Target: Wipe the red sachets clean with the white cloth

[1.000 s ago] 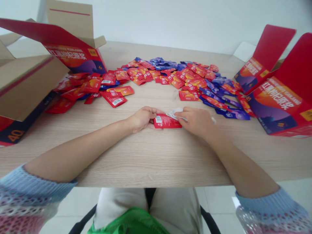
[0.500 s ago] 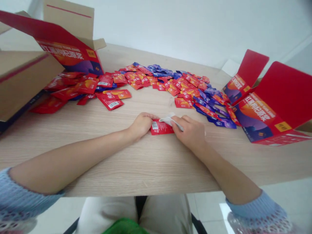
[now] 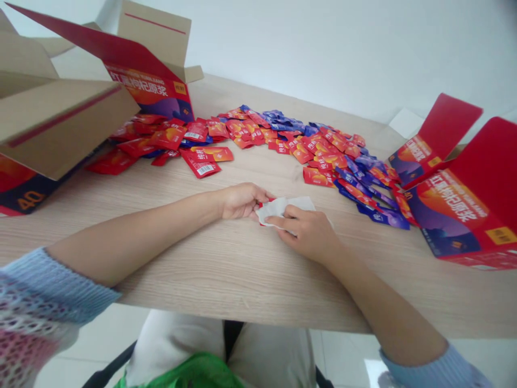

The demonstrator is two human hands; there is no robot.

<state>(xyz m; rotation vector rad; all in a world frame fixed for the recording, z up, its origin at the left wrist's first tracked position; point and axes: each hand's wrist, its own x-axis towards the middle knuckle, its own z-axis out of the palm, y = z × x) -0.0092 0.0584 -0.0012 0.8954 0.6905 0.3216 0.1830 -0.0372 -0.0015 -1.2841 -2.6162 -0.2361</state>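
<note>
My left hand (image 3: 241, 201) pinches the left end of a red sachet (image 3: 265, 203) low over the table, in the middle of the head view. A white tissue (image 3: 278, 207) covers most of that sachet, so only slivers of red show at its edges. With its fingers laid over the tissue, my right hand (image 3: 309, 231) presses and grips it against the sachet; the thumb is hidden. Beyond my hands lies a heap of red sachets (image 3: 319, 145) mixed with purple sachets (image 3: 276, 117).
Open cartons stand on the left, a near carton (image 3: 24, 183) and a far carton (image 3: 149, 89). On the right are a red carton (image 3: 456, 210) and a smaller box (image 3: 414, 156) behind it. More red sachets (image 3: 161, 137) lie beside the left cartons. The wooden table (image 3: 210, 269) ends near my lap.
The tissue was bunched in my right fist over the sachet's right end; now it is spread across the sachet under my fingers. The view has swung slightly left.
</note>
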